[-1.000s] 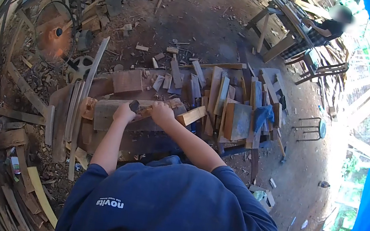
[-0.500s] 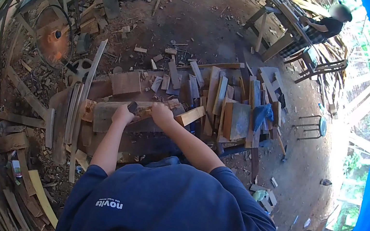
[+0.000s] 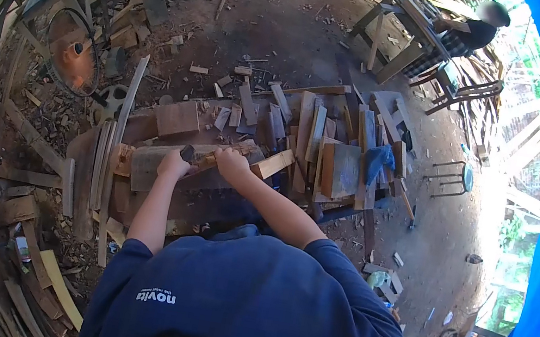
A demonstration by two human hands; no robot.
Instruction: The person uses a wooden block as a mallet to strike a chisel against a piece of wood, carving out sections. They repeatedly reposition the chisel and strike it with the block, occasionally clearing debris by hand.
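Over a long thick wooden beam (image 3: 149,166) on the low work surface, my two hands are side by side. My left hand (image 3: 173,166) is closed around a small tool with a dark, blocky end (image 3: 187,152); the rest of it is hidden by the fingers. Just to its right, my right hand (image 3: 232,165) is closed above a rough, reddish-brown part of the wood; what lies inside its fingers is hidden. A pale wooden block (image 3: 273,164) is close beside the right wrist.
Several planks and offcuts (image 3: 316,133) pile up to the right, with a blue cloth (image 3: 378,162) on them. A wire-guarded fan (image 3: 75,54) stands at the left. A person (image 3: 474,35) sits at a bench (image 3: 406,16) at the back right, and a stool (image 3: 467,177) stands nearer.
The whole view has shifted slightly, moving the surroundings a little left and up. Both hands stay closed at about the same places over the beam.
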